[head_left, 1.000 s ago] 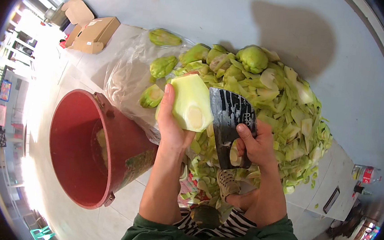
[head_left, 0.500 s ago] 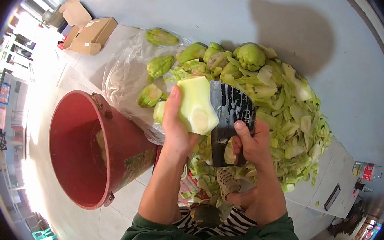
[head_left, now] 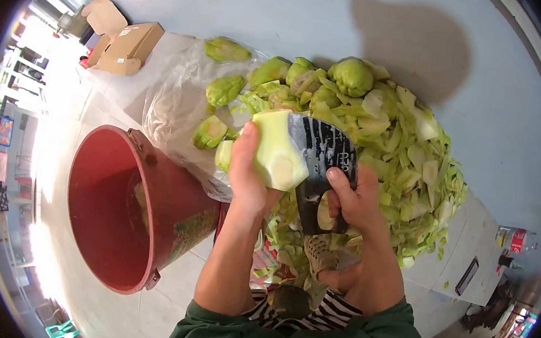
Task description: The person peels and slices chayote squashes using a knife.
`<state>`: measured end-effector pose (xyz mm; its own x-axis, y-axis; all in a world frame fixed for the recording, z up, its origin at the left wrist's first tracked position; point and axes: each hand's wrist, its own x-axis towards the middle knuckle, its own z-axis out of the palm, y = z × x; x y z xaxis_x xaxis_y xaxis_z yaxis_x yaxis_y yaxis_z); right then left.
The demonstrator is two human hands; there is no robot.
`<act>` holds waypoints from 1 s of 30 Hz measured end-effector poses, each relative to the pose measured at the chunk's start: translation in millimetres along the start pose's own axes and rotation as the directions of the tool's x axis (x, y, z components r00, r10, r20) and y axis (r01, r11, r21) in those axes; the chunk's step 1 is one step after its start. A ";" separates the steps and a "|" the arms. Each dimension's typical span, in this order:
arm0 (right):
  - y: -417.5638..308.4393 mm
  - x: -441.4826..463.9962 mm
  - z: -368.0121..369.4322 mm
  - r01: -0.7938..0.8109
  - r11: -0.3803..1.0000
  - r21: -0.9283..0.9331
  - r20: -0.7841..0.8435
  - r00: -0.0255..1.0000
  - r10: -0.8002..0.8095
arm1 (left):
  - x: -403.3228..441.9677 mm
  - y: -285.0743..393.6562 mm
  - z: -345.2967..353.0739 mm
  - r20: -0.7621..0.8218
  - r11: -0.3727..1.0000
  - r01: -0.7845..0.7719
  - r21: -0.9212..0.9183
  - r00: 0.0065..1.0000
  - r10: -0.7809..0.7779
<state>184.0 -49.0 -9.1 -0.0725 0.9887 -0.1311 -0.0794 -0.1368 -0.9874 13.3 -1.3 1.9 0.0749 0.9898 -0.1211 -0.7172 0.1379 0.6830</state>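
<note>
My left hand (head_left: 247, 177) is wrapped round a large pale-green peeled chayote (head_left: 275, 147), with its thumb along the left side. In my right hand (head_left: 360, 198) is a broad black-bladed knife (head_left: 330, 149), its handle inside my curled fingers and my thumb pressed on the blade. The blade's left edge lies against the chayote's right side. Beyond my hands, a heap of peelings (head_left: 413, 171) spreads over the floor. Several unpeeled chayotes lie at its back edge, among them a round green one (head_left: 353, 77).
A red bucket (head_left: 174, 218) leans open towards the left. Behind it a clear plastic bag (head_left: 170, 107) holds several chayotes. An open cardboard box (head_left: 127, 48) sits at the back left. On the right are a plastic bottle (head_left: 516, 240) and a phone-like dark object (head_left: 466, 276).
The knife has shifted slightly left, its blade now overlapping the chayote's upper right side more. My left hand keeps hold of the chayote in nearly the same place.
</note>
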 end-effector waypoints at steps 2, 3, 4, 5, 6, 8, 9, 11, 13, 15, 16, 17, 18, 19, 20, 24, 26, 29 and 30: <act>0.7 -0.8 3.6 0.027 0.999 -0.034 -0.035 0.999 -0.029 | 2.8 1.7 -1.7 0.076 0.997 0.013 0.081 0.997 -0.020; 1.5 -1.2 5.2 0.048 0.997 -0.065 -0.071 0.996 -0.053 | 3.8 0.5 -3.0 0.077 0.997 0.011 0.082 0.997 -0.018; 0.7 -1.9 3.8 0.042 0.997 -0.063 -0.074 0.996 -0.046 | 3.0 -3.0 -5.7 0.044 0.999 0.018 0.051 0.999 -0.020; -3.8 -0.8 0.6 0.000 0.998 -0.057 -0.040 0.999 -0.002 | 2.8 -5.3 -6.6 0.013 1.000 0.023 0.019 1.000 -0.023; -6.9 0.4 -1.3 -0.038 0.998 -0.053 -0.002 0.999 0.038 | 3.3 -5.2 -6.9 0.014 1.000 0.023 0.017 1.000 -0.024; -3.3 -0.7 3.1 0.001 0.999 -0.048 -0.031 1.000 -0.003 | 5.1 -2.6 -7.5 0.058 0.997 0.061 0.044 0.996 -0.063; -1.5 -1.2 5.2 0.037 0.998 -0.042 -0.062 0.997 -0.039 | 5.0 -2.4 -6.4 0.058 0.997 0.058 0.047 0.996 -0.061; -4.6 0.0 3.0 0.006 0.998 -0.060 -0.056 0.998 -0.010 | 4.2 -4.7 -3.6 -0.016 0.999 0.021 0.024 1.000 -0.021; -7.2 -1.2 0.4 -0.026 0.996 -0.084 -0.051 0.998 0.022 | 5.0 -4.4 -5.7 0.008 0.998 0.057 0.030 0.998 -0.057; -9.1 0.1 -0.6 0.005 0.996 -0.091 -0.029 1.000 -0.008 | 6.9 -4.2 -6.6 0.037 0.996 0.080 0.039 0.996 -0.081; -7.9 0.7 -0.2 0.005 0.996 -0.089 -0.029 1.000 -0.007 | 6.9 -5.6 -7.8 0.025 0.998 0.056 0.027 0.998 -0.057; -5.9 1.2 0.1 0.002 0.996 -0.088 -0.032 0.999 -0.005 | 6.4 -6.8 -8.7 0.011 0.999 0.035 0.014 0.999 -0.036; -4.9 1.6 -0.6 -0.002 0.996 -0.089 -0.037 0.999 -0.002 | 6.1 -7.4 -9.3 0.010 0.999 0.041 0.014 0.999 -0.041; -7.4 2.2 -3.2 -0.004 0.996 -0.090 -0.040 0.999 0.000 | 6.4 -7.2 -9.7 0.023 0.997 0.066 0.029 0.997 -0.067; -12.1 3.1 -6.4 -0.036 0.996 -0.088 0.004 0.999 0.036 | 6.7 -6.9 -9.3 0.036 0.995 0.089 0.044 0.995 -0.090; -0.5 1.3 2.3 0.014 1.000 -0.024 -0.047 0.999 -0.015 | 8.6 -5.8 -6.6 0.023 0.997 0.042 0.068 0.999 -0.043; -5.2 0.6 -3.4 -0.034 0.999 -0.026 -0.020 0.999 0.034 | 10.4 -7.2 -8.8 0.020 0.994 0.071 0.082 0.997 -0.073; -9.7 1.5 -5.3 -0.075 0.997 0.003 0.034 0.997 0.075 | 10.8 -1.7 -5.9 0.053 0.992 0.081 0.093 0.995 -0.086; -9.9 1.3 -5.2 -0.076 0.996 0.039 0.046 0.996 0.074 | 10.4 0.6 -3.8 0.054 0.992 0.081 0.095 0.995 -0.086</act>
<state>189.9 -46.1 0.1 -0.1235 0.9721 -0.1996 -0.1122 -0.2135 -0.9705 11.1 8.9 -1.6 0.1739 0.9747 -0.1407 -0.6399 0.2204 0.7362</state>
